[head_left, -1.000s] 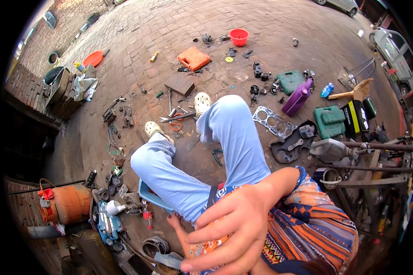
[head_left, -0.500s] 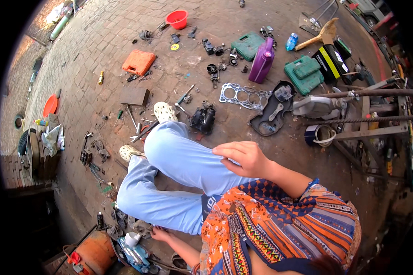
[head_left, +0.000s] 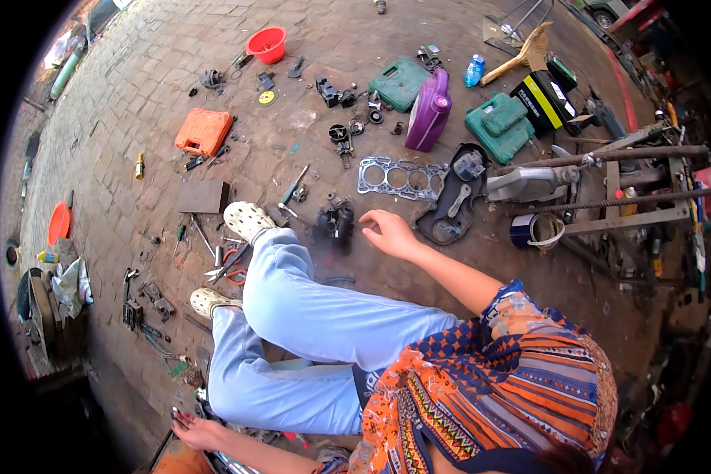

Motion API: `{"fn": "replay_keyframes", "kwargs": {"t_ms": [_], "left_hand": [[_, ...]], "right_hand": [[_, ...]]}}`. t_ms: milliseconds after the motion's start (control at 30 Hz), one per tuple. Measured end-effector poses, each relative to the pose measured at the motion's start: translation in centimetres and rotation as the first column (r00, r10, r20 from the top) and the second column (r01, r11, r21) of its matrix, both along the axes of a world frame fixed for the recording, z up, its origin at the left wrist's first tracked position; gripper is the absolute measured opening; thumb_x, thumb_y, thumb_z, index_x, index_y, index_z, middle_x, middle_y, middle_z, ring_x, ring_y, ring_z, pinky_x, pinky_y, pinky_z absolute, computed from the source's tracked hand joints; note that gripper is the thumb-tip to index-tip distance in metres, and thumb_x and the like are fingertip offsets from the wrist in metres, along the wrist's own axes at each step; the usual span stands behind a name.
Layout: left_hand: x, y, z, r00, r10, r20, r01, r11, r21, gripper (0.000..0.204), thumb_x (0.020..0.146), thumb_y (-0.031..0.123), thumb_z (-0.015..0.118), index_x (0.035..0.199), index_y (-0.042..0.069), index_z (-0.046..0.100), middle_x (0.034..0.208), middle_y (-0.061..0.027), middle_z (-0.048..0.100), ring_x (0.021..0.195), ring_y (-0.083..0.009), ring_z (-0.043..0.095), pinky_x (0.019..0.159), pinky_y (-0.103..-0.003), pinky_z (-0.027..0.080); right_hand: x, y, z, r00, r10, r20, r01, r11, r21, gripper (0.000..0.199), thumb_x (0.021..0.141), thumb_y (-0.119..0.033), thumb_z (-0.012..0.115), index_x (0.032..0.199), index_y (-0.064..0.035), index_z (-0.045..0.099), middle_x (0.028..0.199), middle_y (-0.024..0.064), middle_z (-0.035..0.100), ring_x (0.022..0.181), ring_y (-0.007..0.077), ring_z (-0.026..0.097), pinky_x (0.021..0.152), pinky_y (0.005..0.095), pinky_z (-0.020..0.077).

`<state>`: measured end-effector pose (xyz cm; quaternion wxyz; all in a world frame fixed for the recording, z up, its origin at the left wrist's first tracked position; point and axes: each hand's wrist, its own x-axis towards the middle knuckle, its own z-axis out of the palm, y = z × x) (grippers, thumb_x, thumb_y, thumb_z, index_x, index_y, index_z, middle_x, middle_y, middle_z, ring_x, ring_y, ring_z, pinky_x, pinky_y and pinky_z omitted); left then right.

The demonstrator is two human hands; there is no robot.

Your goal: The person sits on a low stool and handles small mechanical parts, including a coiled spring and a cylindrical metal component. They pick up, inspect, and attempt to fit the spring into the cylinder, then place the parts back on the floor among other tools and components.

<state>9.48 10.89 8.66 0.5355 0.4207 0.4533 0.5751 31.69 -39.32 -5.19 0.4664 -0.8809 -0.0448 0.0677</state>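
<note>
My right hand [head_left: 391,235] reaches past my knee with its fingers apart and nothing in them. Just left of its fingertips, a blurred black engine part [head_left: 333,227] lies on the ground, apart from the hand. At the lower left my left hand [head_left: 199,432] is held out beside my shin. Its fingers close on a small dark piece with a light spot [head_left: 174,410], too small to name. A silver head gasket [head_left: 399,177] lies beyond my right hand, with a black cover [head_left: 456,207] beside it. Red-handled pliers [head_left: 233,267] lie near my shoes.
A purple jug [head_left: 429,112], green cases [head_left: 501,129], an orange case [head_left: 204,131] and a red bowl [head_left: 267,45] stand further off. At right are a metal frame [head_left: 624,221] and a paint bucket [head_left: 538,231]. A block [head_left: 203,197] sits beyond my shoes.
My right hand has moved off my thigh toward the black engine part, its fingers spreading. My left hand has risen and moved left, away from the parts beside my leg.
</note>
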Motion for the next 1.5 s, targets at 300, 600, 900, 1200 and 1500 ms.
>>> {"fn": "replay_keyframes", "kwargs": {"t_ms": [300,600,900,1200,1500], "left_hand": [[9.7,-0.7,-0.3,0.925,-0.364,-0.111,0.337,0.919,-0.205,0.041,0.094,0.015,0.047,0.128,-0.008,0.043,0.123,-0.0136,0.048,0.11,-0.0213,0.048,0.091,-0.033,0.04],[8.0,0.8,-0.5,0.791,-0.608,-0.072,0.539,0.747,-0.388,0.046,0.092,0.019,0.048,0.129,-0.007,0.043,0.134,-0.0186,0.045,0.124,-0.0294,0.041,0.11,-0.041,0.027],[5.6,1.3,0.0,0.799,-0.602,-0.008,0.54,0.722,-0.433,0.043,0.097,0.024,0.046,0.131,-0.002,0.044,0.127,-0.0132,0.051,0.11,-0.0234,0.049,0.1,-0.034,0.037],[3.3,2.0,-1.7,0.405,-0.458,-0.791,0.662,0.744,-0.093,0.037,0.096,0.017,0.047,0.129,0.002,0.05,0.127,-0.0089,0.054,0.107,-0.018,0.056,0.093,-0.029,0.044],[8.9,-2.6,-0.1,0.385,-0.717,-0.581,0.721,0.627,-0.296,0.034,0.095,0.019,0.048,0.123,0.001,0.05,0.111,-0.006,0.054,0.1,-0.0117,0.049,0.084,-0.024,0.038]], "right_hand": [[11.9,2.6,-14.5,0.99,-0.102,-0.099,0.072,0.961,-0.268,0.029,0.077,-0.018,0.064,0.103,-0.0036,0.062,0.105,0.0154,0.059,0.101,0.0316,0.057,0.088,0.0389,0.0455],[21.1,3.4,-22.8,0.93,-0.364,-0.054,0.277,0.789,-0.549,0.04,0.075,-0.019,0.066,0.114,-0.0128,0.059,0.126,0.018,0.048,0.119,0.0348,0.045,0.098,0.0418,0.0405],[22.8,4.6,-24.1,0.96,-0.278,-0.022,0.213,0.783,-0.584,0.027,0.075,-0.012,0.066,0.1,-0.01,0.058,0.11,0.0197,0.052,0.106,0.038,0.05,0.091,0.0427,0.0429],[17.9,1.7,-20.5,0.894,-0.399,-0.204,0.397,0.916,-0.053,0.031,0.078,-0.024,0.072,0.083,-0.0047,0.048,0.07,0.0081,0.058,0.064,0.0198,0.055,0.059,0.0334,0.0451],[12.2,5.0,-11.2,0.809,0.012,-0.587,0.537,0.39,0.748,0.028,0.096,-0.023,0.052,0.116,-0.0059,0.047,0.09,0.0071,0.056,0.074,0.0116,0.051,0.067,0.0265,0.0437]]}}
